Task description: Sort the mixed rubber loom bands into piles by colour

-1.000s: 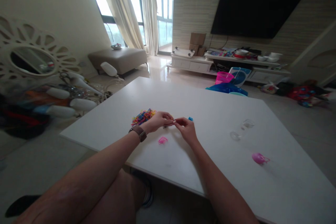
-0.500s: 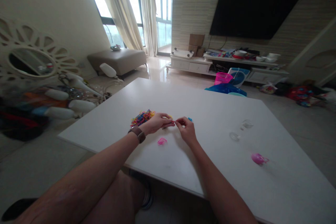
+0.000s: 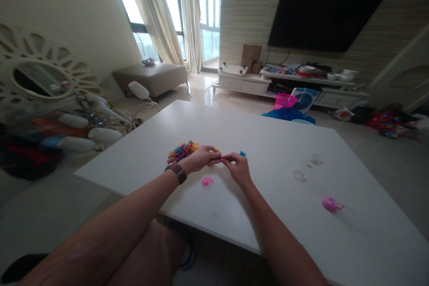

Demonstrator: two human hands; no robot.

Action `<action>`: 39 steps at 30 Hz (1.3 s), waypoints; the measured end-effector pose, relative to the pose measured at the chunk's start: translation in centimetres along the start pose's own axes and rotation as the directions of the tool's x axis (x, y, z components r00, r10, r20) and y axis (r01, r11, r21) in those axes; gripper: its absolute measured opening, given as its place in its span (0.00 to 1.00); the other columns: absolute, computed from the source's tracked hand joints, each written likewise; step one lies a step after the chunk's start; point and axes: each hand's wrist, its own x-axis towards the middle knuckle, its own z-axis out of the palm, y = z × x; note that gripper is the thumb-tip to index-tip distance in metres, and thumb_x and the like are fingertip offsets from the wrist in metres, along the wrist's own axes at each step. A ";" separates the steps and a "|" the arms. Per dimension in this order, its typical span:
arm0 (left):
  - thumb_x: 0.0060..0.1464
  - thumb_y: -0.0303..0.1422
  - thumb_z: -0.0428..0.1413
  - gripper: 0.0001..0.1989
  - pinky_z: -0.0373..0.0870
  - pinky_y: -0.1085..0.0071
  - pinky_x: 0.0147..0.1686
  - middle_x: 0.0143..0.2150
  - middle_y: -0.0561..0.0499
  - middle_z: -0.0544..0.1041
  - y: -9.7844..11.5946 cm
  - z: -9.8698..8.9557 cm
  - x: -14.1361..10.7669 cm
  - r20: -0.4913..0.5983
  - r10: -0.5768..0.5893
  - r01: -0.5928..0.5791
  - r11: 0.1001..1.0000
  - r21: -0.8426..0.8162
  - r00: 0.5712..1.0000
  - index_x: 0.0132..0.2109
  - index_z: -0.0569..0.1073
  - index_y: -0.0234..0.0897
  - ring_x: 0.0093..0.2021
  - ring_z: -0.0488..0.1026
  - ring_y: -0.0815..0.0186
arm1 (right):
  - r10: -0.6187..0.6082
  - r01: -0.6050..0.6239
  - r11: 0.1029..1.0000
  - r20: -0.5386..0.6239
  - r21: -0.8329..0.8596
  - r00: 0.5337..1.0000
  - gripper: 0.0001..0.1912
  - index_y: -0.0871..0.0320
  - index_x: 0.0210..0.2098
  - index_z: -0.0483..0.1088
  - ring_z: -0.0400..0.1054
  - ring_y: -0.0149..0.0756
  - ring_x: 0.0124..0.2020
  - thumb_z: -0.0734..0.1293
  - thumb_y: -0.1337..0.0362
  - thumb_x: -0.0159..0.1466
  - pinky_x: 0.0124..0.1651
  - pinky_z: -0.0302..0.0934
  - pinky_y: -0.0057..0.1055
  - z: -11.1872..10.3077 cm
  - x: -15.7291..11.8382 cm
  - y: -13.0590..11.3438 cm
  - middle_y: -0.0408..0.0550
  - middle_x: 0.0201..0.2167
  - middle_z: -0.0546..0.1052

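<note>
Above the white table (image 3: 134, 161), my left hand (image 3: 203, 157) and my right hand (image 3: 237, 166) meet at the fingertips. Both are closed in a pinch around something small and reddish, too small to name. Beside my left hand lies a pile of multicoloured strands (image 3: 181, 151), partly hidden by that hand. A small pink bundle (image 3: 207, 181) rests on the table just below my hands. Behind my right hand is a small blue piece (image 3: 242, 153), and a bit of yellow (image 3: 217, 149) shows behind my left fingers.
Toward the table's right side lie a clear ring-shaped piece (image 3: 300, 175), another clear piece (image 3: 315, 160) and a pink rounded object (image 3: 331, 204). Beyond the far edge stand a pink basket (image 3: 284, 100) and a blue plastic item (image 3: 288, 115). Lamp parts (image 3: 105, 135) are at the left.
My right hand's fingertips have come closer to my left ones and now touch or nearly touch them. The things on the table have stayed in place.
</note>
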 end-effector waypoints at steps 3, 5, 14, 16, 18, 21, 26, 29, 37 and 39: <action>0.49 0.25 0.67 0.10 0.73 0.77 0.34 0.27 0.49 0.76 0.0 0.5 -0.1 -0.028 -0.011 0.011 1.000 -0.005 1.000 0.32 0.72 0.29 0.29 0.76 0.72 | -0.002 0.002 0.999 -0.001 -0.034 1.000 0.05 0.53 0.33 0.80 0.73 0.38 0.32 0.72 0.60 0.60 0.40 0.66 0.36 0.0 0.0 0.0 0.46 0.31 0.81; 0.50 0.23 0.66 0.09 0.74 0.77 0.35 0.26 0.49 0.76 0.0 0.7 0.0 -0.075 -0.028 0.028 1.000 0.007 0.997 0.31 0.71 0.30 0.29 0.77 0.72 | 0.005 -0.004 0.997 0.008 -0.074 1.000 0.05 0.53 0.33 0.80 0.73 0.38 0.31 0.71 0.61 0.60 0.39 0.66 0.36 0.1 0.0 0.0 0.46 0.31 0.81; 0.53 0.23 0.63 0.07 0.77 0.73 0.34 0.27 0.48 0.76 -0.5 1.6 0.8 -0.151 -0.084 0.098 0.991 0.088 0.985 0.31 0.71 0.30 0.27 0.76 0.69 | 0.016 -0.012 0.984 0.023 -0.180 1.000 0.05 0.55 0.33 0.80 0.73 0.37 0.31 0.70 0.66 0.59 0.38 0.65 0.33 0.1 -0.1 0.1 0.47 0.31 0.82; 0.55 0.22 0.61 0.07 0.77 0.73 0.34 0.26 0.49 0.75 -0.6 1.8 1.0 -0.153 -0.088 0.102 0.991 0.085 0.984 0.32 0.70 0.30 0.27 0.76 0.70 | 0.010 -0.005 0.982 0.027 -0.190 1.000 0.06 0.55 0.34 0.80 0.73 0.37 0.32 0.70 0.66 0.59 0.39 0.65 0.33 0.1 -0.1 0.2 0.48 0.32 0.82; 0.57 0.23 0.59 0.07 0.76 0.73 0.34 0.26 0.49 0.74 -0.7 1.8 1.2 -0.145 -0.092 0.105 0.991 0.082 0.985 0.31 0.69 0.31 0.26 0.75 0.70 | 0.005 0.003 0.981 0.040 -0.195 0.999 0.06 0.55 0.34 0.80 0.73 0.37 0.32 0.69 0.67 0.59 0.38 0.65 0.33 0.0 0.0 0.2 0.48 0.32 0.81; 0.57 0.24 0.59 0.07 0.76 0.74 0.33 0.28 0.48 0.75 -0.9 1.8 1.4 -0.123 -0.104 0.114 0.990 0.077 0.987 0.32 0.69 0.31 0.27 0.75 0.70 | 0.002 0.014 0.978 0.079 -0.208 0.997 0.05 0.56 0.32 0.78 0.72 0.36 0.31 0.68 0.69 0.58 0.38 0.64 0.32 0.0 0.1 0.2 0.46 0.30 0.80; 0.59 0.23 0.56 0.07 0.76 0.75 0.33 0.28 0.48 0.74 -0.9 1.6 1.4 -0.066 -0.133 0.139 0.986 0.093 0.989 0.32 0.69 0.30 0.27 0.74 0.71 | 0.001 0.027 0.975 0.126 -0.220 0.992 0.05 0.57 0.32 0.76 0.70 0.34 0.29 0.67 0.69 0.59 0.36 0.62 0.30 0.1 0.1 0.5 0.44 0.28 0.78; 0.59 0.23 0.55 0.06 0.76 0.74 0.33 0.28 0.48 0.74 -0.6 1.4 1.3 -0.028 -0.148 0.150 0.984 0.094 0.989 0.33 0.69 0.31 0.27 0.74 0.71 | 0.017 0.008 0.981 0.129 -0.193 0.991 0.05 0.57 0.35 0.76 0.70 0.33 0.29 0.67 0.68 0.59 0.35 0.62 0.29 0.0 0.1 0.7 0.44 0.28 0.78; 0.57 0.24 0.58 0.05 0.76 0.73 0.34 0.31 0.46 0.75 -0.6 1.3 1.1 0.053 -0.172 0.168 0.983 0.073 0.984 0.33 0.70 0.30 0.29 0.75 0.70 | -0.001 0.039 0.977 0.180 -0.211 0.984 0.03 0.58 0.31 0.72 0.67 0.32 0.28 0.66 0.68 0.61 0.35 0.60 0.28 -0.1 0.0 0.8 0.43 0.27 0.76; 0.55 0.25 0.60 0.06 0.77 0.71 0.35 0.31 0.45 0.76 -0.4 0.9 1.3 0.027 -0.178 0.176 0.982 0.067 0.984 0.33 0.70 0.30 0.30 0.76 0.68 | -0.013 0.051 0.975 0.170 -0.218 0.985 0.03 0.58 0.31 0.71 0.67 0.32 0.28 0.65 0.67 0.62 0.35 0.60 0.28 -0.1 0.0 0.8 0.43 0.27 0.75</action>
